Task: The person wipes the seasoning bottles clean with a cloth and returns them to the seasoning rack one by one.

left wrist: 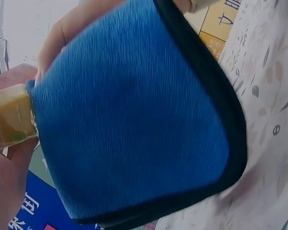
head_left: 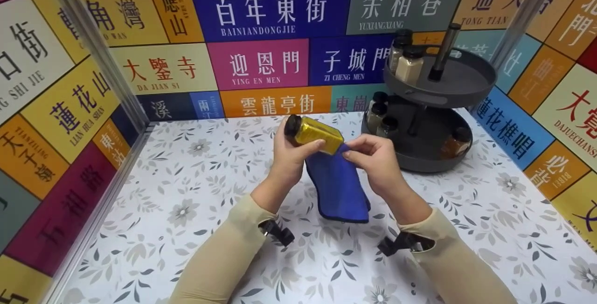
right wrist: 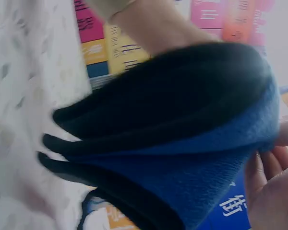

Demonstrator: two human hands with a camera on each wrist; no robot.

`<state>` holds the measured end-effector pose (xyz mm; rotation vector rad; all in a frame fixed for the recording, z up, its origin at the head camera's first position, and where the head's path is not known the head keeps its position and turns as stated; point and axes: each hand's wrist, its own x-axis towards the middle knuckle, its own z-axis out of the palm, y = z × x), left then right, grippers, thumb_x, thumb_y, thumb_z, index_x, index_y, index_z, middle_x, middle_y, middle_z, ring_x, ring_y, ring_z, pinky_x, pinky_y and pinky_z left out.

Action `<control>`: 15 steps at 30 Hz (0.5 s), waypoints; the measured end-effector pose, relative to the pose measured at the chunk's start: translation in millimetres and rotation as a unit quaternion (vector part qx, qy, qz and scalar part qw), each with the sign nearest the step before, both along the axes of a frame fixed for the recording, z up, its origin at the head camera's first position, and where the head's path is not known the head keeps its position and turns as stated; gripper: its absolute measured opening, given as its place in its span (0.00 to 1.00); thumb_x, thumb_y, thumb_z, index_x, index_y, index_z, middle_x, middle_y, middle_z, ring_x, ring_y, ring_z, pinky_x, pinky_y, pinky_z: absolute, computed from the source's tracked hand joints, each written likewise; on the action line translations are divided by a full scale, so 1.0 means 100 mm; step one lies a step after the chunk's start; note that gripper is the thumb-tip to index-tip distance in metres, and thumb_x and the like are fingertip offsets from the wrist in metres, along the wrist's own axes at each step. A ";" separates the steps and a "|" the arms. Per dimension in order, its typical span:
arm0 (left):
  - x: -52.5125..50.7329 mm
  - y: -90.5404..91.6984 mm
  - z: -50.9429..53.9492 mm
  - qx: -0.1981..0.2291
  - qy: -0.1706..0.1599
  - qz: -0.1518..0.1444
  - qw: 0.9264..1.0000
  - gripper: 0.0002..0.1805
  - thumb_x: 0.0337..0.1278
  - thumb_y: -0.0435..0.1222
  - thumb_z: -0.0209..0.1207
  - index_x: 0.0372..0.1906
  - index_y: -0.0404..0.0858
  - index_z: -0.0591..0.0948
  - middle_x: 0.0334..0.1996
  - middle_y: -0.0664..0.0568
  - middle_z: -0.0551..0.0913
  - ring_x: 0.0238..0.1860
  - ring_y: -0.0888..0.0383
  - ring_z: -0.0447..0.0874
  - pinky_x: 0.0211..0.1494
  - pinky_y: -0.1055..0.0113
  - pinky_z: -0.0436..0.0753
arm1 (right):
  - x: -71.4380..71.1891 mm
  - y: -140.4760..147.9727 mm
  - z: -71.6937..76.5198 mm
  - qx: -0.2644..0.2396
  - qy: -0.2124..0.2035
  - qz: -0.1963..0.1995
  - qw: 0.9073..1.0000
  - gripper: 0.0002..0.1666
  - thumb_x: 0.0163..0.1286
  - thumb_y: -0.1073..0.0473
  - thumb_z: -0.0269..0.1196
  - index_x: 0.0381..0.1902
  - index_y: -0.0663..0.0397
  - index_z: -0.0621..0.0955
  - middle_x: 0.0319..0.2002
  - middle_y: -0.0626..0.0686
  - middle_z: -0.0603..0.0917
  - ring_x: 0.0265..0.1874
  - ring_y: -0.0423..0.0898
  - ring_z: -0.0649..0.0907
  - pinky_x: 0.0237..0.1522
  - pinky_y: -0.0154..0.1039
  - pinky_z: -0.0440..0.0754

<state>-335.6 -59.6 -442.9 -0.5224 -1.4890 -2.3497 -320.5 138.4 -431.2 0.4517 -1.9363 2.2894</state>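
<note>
In the head view my left hand (head_left: pixel 290 155) grips a square-sided jar (head_left: pixel 322 134) with yellow contents and a black lid, tilted with its lid toward the upper left. My right hand (head_left: pixel 377 160) pinches a blue cloth (head_left: pixel 338 183) with dark edging against the jar's bottom end, and the cloth hangs down between the two hands. Seen from the left wrist, the cloth (left wrist: pixel 134 115) covers most of the view, and the jar's end (left wrist: pixel 12 117) shows at the left. The right wrist view shows the cloth (right wrist: pixel 221 167) hanging in folds from the right-hand fingers (right wrist: pixel 273 167).
A dark two-tier round rack (head_left: pixel 419 159) stands at the back right. Several black-lidded jars sit on it, among them a pale one (head_left: pixel 409 68) on the upper tier and a reddish-brown one (head_left: pixel 456 144) below. Sign-covered walls enclose the floral-patterned tabletop (head_left: pixel 186 248).
</note>
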 end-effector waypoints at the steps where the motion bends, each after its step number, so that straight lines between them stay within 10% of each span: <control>1: 0.00 0.00 0.00 -0.004 0.003 0.001 1.000 0.33 0.44 0.21 0.71 0.58 0.33 0.72 0.49 0.49 0.82 0.51 0.54 0.85 0.56 0.64 0.86 | 0.01 0.01 0.03 -0.013 -0.007 0.005 1.000 0.16 0.61 0.82 0.64 0.33 0.58 0.88 0.29 0.48 0.90 0.28 0.39 0.88 0.33 0.32 0.88; 15: 0.02 0.07 -0.02 0.003 -0.013 -0.033 0.999 0.31 0.41 0.19 0.71 0.53 0.34 0.73 0.47 0.49 0.83 0.48 0.55 0.85 0.53 0.66 0.88 | 0.02 0.06 0.12 -0.052 0.006 -0.094 0.994 0.15 0.64 0.80 0.67 0.33 0.55 0.89 0.32 0.48 0.91 0.30 0.41 0.89 0.33 0.32 0.88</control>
